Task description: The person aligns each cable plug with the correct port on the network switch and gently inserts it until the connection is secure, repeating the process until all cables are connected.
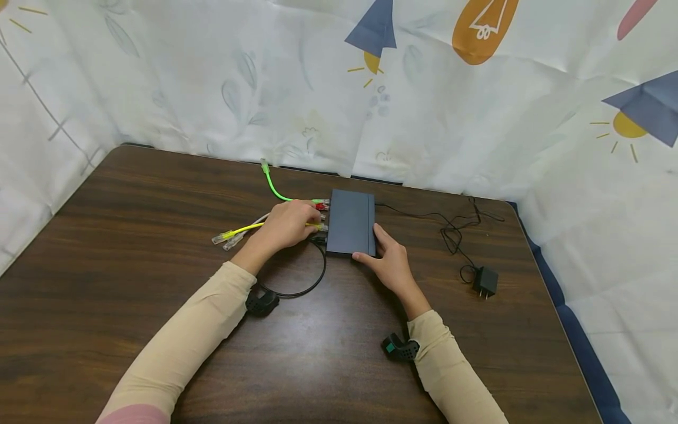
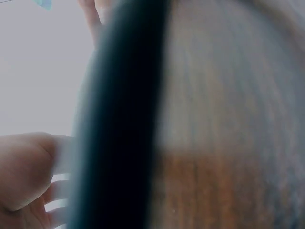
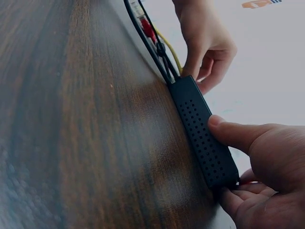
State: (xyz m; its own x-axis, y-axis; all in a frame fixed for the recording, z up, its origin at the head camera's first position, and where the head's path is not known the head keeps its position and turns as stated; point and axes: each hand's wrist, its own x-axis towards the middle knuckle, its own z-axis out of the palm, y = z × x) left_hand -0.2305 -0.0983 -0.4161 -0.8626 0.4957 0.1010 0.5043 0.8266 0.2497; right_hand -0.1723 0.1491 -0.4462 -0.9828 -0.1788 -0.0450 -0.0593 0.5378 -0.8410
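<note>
A flat dark network switch (image 1: 349,221) lies on the brown table. At its left side, my left hand (image 1: 291,222) pinches a network cable by its plug; the fingers hide which one. A yellow cable (image 1: 245,228) and a grey cable (image 1: 231,242) run out under that hand, with a green cable (image 1: 272,186) behind it. A red plug (image 1: 321,206) shows beside the fingertips. My right hand (image 1: 393,265) grips the switch's near right corner, its thumb on the perforated side in the right wrist view. A dark blurred band covers much of the left wrist view.
A black cable (image 1: 322,268) loops from the switch's near left corner toward the left wrist. To the right, a thin black cord (image 1: 450,232) leads to a power adapter (image 1: 485,281) with its prongs bare. A white printed curtain (image 1: 318,106) hangs along the table's back edge.
</note>
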